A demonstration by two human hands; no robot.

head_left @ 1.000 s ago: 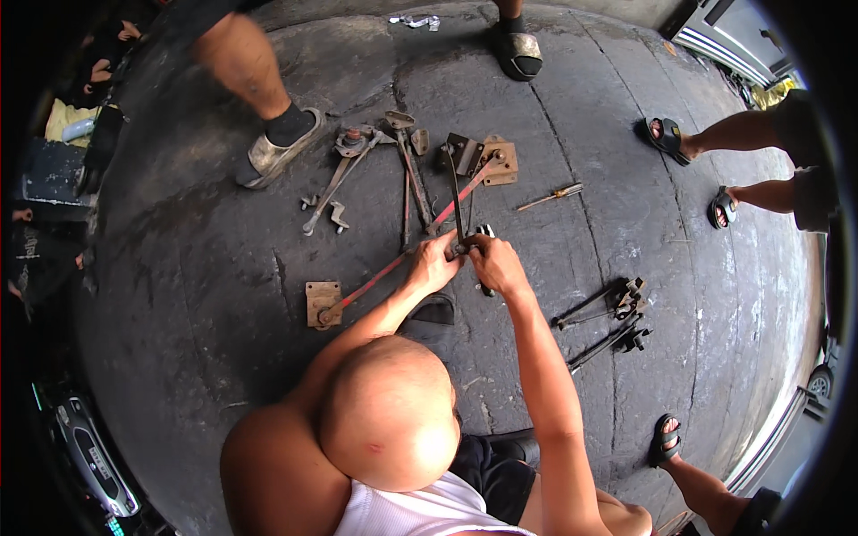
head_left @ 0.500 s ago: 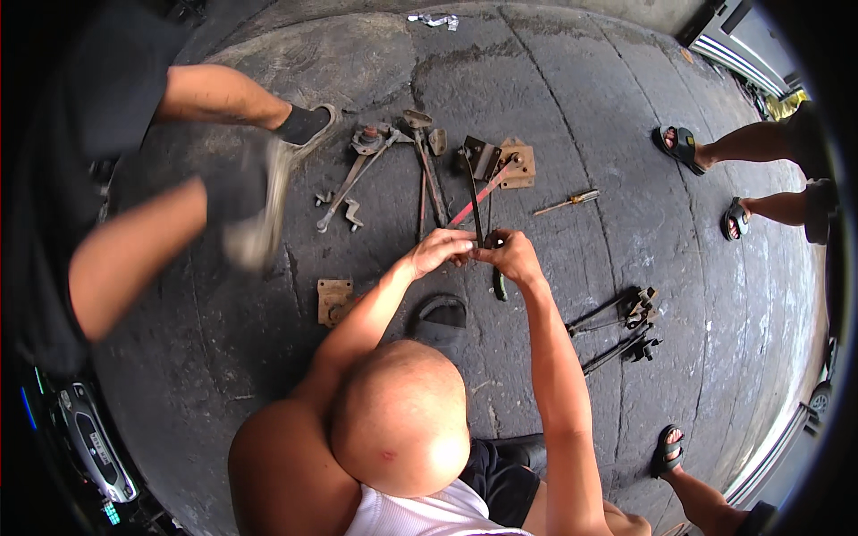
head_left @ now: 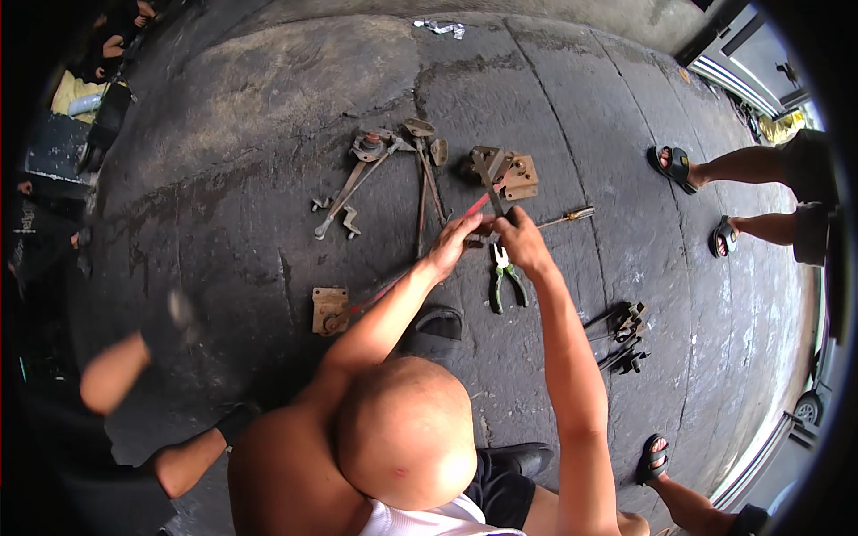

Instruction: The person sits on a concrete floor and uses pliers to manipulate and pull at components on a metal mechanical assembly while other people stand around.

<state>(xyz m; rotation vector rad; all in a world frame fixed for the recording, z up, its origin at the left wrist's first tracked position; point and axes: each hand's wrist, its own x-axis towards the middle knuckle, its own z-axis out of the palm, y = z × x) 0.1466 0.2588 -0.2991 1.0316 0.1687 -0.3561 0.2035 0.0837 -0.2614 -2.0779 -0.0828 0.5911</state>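
Observation:
My left hand (head_left: 454, 243) is closed at the near end of a red-painted metal rod (head_left: 480, 205), its fingertips partly hidden. The rod runs up to a rusty bracket plate (head_left: 520, 176). My right hand (head_left: 523, 243) grips a long, flat, dark metal bar (head_left: 489, 181), possibly a file, slanting up and left across the rod. Just below my hands, pliers with green handles (head_left: 506, 279) lie on the floor with the handles spread. A screwdriver (head_left: 569, 217) with an amber handle lies right of my right hand.
Rusty rod linkages (head_left: 357, 174) lie ahead on the left. A square rusty plate (head_left: 329, 308) sits beside my left forearm, and black metal parts (head_left: 626, 335) lie right of my right arm. Sandalled people (head_left: 684, 170) stand at the right; another person's legs (head_left: 192, 460) are at lower left.
The flat bar has turned, showing its broad face, and my right hand has shifted slightly right. The pliers have come into fuller view. A passing person's legs moved from upper left to lower left.

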